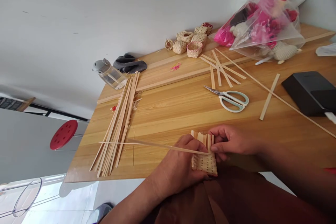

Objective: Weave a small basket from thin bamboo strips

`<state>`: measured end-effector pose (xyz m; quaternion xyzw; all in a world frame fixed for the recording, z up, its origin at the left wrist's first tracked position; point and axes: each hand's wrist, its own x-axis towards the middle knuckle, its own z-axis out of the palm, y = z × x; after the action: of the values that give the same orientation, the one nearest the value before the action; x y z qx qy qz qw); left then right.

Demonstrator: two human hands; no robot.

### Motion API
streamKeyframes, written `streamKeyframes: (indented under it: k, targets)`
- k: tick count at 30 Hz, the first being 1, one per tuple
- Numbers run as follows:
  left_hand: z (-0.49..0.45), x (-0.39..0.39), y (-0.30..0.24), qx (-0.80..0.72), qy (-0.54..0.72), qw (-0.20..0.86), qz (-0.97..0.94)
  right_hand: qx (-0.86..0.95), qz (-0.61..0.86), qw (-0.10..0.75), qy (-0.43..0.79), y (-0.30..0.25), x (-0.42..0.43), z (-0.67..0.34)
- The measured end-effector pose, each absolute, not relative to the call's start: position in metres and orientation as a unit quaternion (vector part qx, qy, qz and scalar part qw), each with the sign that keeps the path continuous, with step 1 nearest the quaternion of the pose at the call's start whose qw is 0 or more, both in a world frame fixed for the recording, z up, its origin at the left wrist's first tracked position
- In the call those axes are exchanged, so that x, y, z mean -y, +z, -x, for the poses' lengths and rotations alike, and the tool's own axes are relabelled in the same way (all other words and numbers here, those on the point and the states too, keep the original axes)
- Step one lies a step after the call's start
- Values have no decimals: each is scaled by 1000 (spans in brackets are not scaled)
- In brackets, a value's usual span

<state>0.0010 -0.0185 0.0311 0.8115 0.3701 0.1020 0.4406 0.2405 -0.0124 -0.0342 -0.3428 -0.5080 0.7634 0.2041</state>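
The left hand [178,157] is grasping a partly woven strip basket [204,162] at the near table edge [105,180] while the right hand [228,143] is pinching a long thin strip [168,146] against its uprights; any slackened pressure is risking strip slippage and weave loosening.

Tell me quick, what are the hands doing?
Left hand: closed, holding the woven bamboo piece.
Right hand: closed, pinching the long bamboo strip at the weave.
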Motion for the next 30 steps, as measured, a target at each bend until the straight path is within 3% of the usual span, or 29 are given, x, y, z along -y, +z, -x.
streamKeyframes:
  k: [5, 13, 25, 30]
  targets:
    - [-1, 21, 30, -367, 87, 418, -827, 531, 341, 82, 771, -22, -1, -240]
    - [-2, 25, 27, -372, 96, 414, -825, 531, 334, 76, 775, -26, 1, -238]
    - [13, 22, 9, -382, 198, 400, -809, 525, 316, 167, 772, -41, 0, -246]
    - [12, 28, 18, -399, 171, 322, -841, 516, 389, 214, 732, -44, 5, -243]
